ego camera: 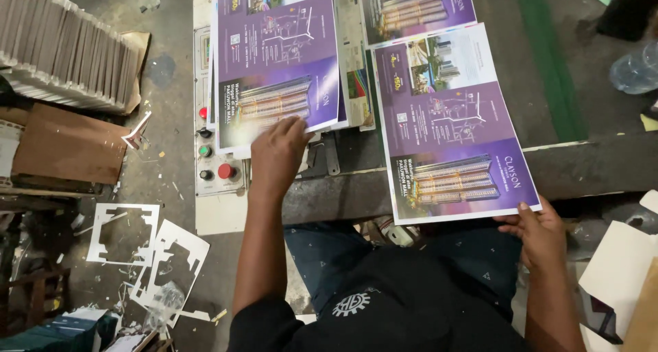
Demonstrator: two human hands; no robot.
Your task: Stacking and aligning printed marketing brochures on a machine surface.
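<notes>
My left hand (277, 153) rests fingers-down on the near edge of a purple printed sheet (277, 57) lying on top of a stack on the machine bed. My right hand (539, 232) pinches the near right corner of a second purple printed sheet (449, 126), which lies angled over the dark bed edge (343, 194). Both sheets show building pictures and a small map. A third purple sheet (415, 6) lies farther back.
A control panel (216, 156) with red, green and black buttons sits just left of my left hand. A fanned stack of grey boards (65, 47) and brown cardboard (65, 146) stand at left. White die-cut scraps (147, 256) litter the floor. A plastic bottle (634, 67) lies at right.
</notes>
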